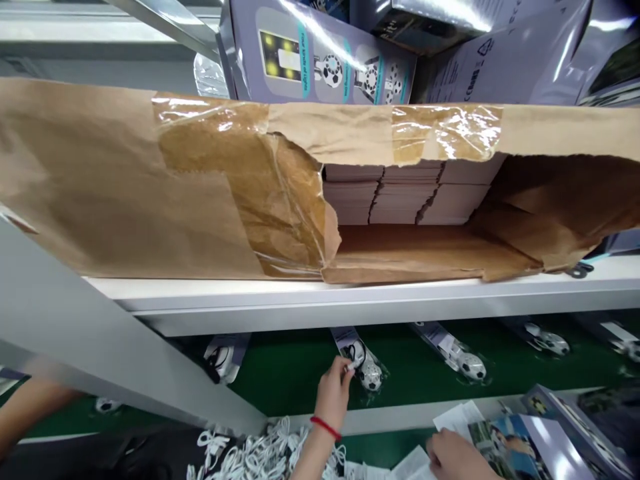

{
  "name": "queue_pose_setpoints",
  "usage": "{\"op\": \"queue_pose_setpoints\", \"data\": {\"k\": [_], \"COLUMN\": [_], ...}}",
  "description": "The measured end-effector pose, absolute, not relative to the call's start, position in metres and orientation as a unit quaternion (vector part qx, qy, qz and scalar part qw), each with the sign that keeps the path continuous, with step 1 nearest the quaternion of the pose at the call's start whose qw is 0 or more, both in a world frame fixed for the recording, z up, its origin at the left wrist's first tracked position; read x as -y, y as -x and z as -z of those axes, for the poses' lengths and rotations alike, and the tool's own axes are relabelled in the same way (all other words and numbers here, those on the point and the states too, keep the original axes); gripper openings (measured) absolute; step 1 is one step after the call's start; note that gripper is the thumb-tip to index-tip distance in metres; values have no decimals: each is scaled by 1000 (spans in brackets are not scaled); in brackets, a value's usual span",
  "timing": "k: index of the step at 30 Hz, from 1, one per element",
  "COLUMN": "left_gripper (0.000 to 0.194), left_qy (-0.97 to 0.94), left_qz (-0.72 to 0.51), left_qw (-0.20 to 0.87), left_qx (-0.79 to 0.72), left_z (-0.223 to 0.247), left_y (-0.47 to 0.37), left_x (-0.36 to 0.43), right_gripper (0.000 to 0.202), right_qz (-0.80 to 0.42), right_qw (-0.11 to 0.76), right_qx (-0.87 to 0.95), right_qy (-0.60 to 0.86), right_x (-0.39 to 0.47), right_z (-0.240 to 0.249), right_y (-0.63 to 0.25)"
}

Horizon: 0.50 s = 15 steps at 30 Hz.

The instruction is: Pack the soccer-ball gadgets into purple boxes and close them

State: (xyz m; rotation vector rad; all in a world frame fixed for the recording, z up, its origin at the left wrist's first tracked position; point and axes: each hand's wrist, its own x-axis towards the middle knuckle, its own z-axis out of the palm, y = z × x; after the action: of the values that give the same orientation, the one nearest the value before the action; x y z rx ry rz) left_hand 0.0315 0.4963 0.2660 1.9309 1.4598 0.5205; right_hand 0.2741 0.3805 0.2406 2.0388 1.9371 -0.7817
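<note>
My left hand (334,392), with a red band at the wrist, pinches a small white piece (356,363) over a clear-wrapped football-patterned gadget (371,377). A black cord loop lies by the fingertips; its far end is hidden. Lower right, my right hand (457,459) is closed, its curled fingers at the edge of white paper leaflets (415,465); part of it is cut off by the frame. More wrapped gadgets lie spaced along the green belt, such as one football gadget (470,365) to the right and another package (225,357) to the left.
Over the belt, a white shelf (300,313) carries a torn brown carton (125,193) with stacked paper inside. Purple printed boxes (320,60) stand behind. A grey post (125,347) rises at left, with another person's arm (40,407) beyond. Bundled white cables (270,453) and printed boxes (530,443) sit below.
</note>
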Motion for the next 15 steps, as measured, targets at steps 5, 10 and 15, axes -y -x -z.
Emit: {"op": "queue_pose_setpoints", "data": {"k": [5,10,15], "left_gripper": [27,26,44], "left_qy": [-786,-813,-812], "left_qz": [-107,-39,-49], "left_qw": [252,231,237], "left_qx": [-554,-534,-532], "left_z": [-220,-204,-218], "left_y": [-88,-102,-85], "left_x": [-525,-512,-483], "right_gripper": [15,23,25], "right_qz": [298,56,13], "right_qw": [-8,-57,5], "right_qx": [-662,-752,-804], "right_qy": [-687,-654,-594], "right_x": [-403,-442,-481], "right_z": [-296,-294,-240], "right_y": [-284,-283,-250]}}
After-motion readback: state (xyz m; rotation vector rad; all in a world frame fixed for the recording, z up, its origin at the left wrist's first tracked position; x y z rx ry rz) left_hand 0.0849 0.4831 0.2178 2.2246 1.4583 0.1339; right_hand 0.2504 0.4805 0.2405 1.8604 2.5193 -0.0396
